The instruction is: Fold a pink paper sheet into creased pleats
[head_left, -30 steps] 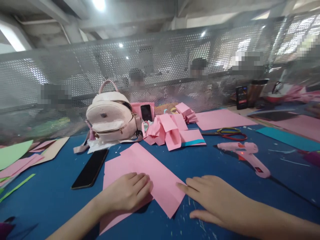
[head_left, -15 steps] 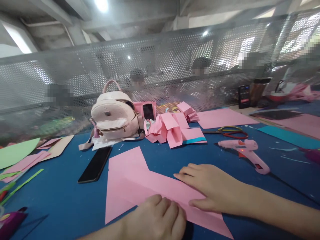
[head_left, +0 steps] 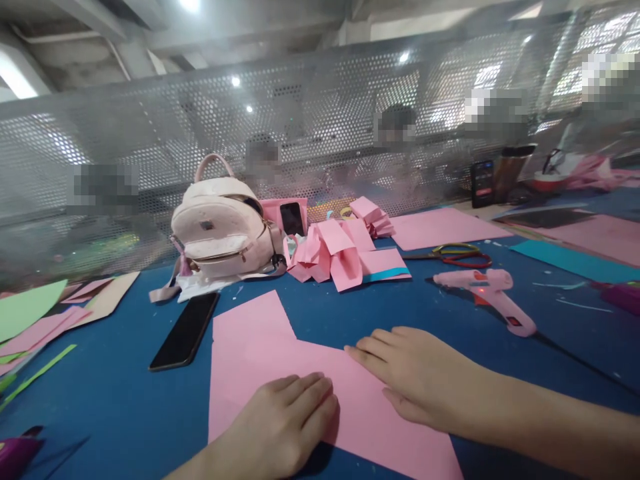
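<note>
A pink paper sheet (head_left: 240, 373) with an angular, cut-out outline lies on the blue table in front of me. My left hand (head_left: 280, 423) rests palm down on its near edge, its fingers close together and lying on the paper; their undersides are hidden. Flat on the right part of the sheet is my right hand (head_left: 417, 380), fingers stretched out toward the left and thumb apart. Neither hand has anything in its grasp. Beyond the right hand lies a pink hot glue gun (head_left: 493, 293) with a small red light glowing on it.
A black phone (head_left: 184, 332) lies left of the sheet. Behind stand a pale backpack (head_left: 220, 230) and folded pink paper pieces (head_left: 343, 257). Scissors (head_left: 460, 253) lie near the glue gun. A perforated metal screen (head_left: 320, 113) crosses the back, with people beyond it.
My left hand has moved left and slightly up along the paper, its curled fingers now flatter. My right hand stays nearly in place. The whole view has shifted slightly.
</note>
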Demonstrator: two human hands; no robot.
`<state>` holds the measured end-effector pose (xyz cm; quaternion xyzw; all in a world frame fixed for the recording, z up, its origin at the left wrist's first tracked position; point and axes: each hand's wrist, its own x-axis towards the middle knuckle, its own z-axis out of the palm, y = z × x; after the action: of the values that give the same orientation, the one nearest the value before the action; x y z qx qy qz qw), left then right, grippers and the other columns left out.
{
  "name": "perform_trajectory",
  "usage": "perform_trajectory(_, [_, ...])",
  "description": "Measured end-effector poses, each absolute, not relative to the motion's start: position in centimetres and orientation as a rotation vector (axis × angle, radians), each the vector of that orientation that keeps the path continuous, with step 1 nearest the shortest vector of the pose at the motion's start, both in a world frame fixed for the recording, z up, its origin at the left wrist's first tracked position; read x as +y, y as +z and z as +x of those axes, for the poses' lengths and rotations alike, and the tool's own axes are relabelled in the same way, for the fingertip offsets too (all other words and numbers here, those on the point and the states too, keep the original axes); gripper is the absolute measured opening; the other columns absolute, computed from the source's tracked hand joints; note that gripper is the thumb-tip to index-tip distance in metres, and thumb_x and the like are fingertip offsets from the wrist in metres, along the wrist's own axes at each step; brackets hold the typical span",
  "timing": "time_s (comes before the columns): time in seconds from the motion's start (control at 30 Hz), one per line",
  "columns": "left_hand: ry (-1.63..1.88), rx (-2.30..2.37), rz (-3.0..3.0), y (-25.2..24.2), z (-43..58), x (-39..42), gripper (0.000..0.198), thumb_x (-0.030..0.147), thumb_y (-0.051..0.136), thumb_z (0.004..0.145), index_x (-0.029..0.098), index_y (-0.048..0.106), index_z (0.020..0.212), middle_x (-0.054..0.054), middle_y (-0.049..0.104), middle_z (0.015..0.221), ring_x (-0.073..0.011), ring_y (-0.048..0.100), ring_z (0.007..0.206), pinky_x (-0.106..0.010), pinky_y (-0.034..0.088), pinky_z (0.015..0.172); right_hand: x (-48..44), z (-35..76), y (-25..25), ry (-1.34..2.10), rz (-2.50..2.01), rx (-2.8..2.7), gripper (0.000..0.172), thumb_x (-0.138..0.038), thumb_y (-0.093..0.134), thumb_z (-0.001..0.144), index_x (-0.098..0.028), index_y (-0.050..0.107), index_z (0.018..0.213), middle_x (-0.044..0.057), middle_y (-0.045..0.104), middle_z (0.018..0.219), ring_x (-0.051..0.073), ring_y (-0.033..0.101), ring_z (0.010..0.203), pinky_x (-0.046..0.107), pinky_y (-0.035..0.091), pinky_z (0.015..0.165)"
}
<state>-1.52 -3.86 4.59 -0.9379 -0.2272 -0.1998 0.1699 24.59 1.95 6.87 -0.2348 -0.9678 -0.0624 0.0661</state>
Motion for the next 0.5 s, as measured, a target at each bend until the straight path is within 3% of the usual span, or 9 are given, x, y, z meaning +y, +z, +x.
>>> perform_trajectory(0.2, [-0.472,-0.721,-2.677,4.5,-2.2,-2.3,0.027,0.008,0.042,0.1,0.007,0.061,0.12,-0.015,0.071,0.119,-0.0277,0.068,0.108,-0.04,0.059,0.086,2.0,23.8,7.5,-0.107,-0.738,-2.98,0.037,-0.022,0.07,0.082,-0.02,0.061,0.118,0.004,0.068,0.1,0.023,0.063,0.087,0.035,0.041,0.067])
perform_trajectory(0.37, [-0.329,-0.841,-2.621,3.7,-4.0,-0.1,0.024,0.008,0.051,0.096,0.014,0.059,0.118,-0.012,0.071,0.117,-0.0237,0.072,0.098,-0.037,0.059,0.08,2.0,24.1,8.2,0.02,-0.804,-3.019,0.045,-0.033,0.076,0.081,-0.021,0.061,0.121,0.004,0.067,0.103,0.024,0.062,0.088,0.036,0.041,0.068])
perform_trajectory(0.5, [-0.283,-0.817,-2.619,3.7,-4.5,0.4,0.029,0.008,0.046,0.098,0.016,0.056,0.123,-0.012,0.071,0.118,-0.0219,0.072,0.095,-0.033,0.058,0.077,1.9,24.2,8.5,0.101,-0.799,-3.039,0.044,-0.035,0.076,0.081,-0.019,0.062,0.12,0.005,0.067,0.103,0.024,0.062,0.087,0.036,0.041,0.068])
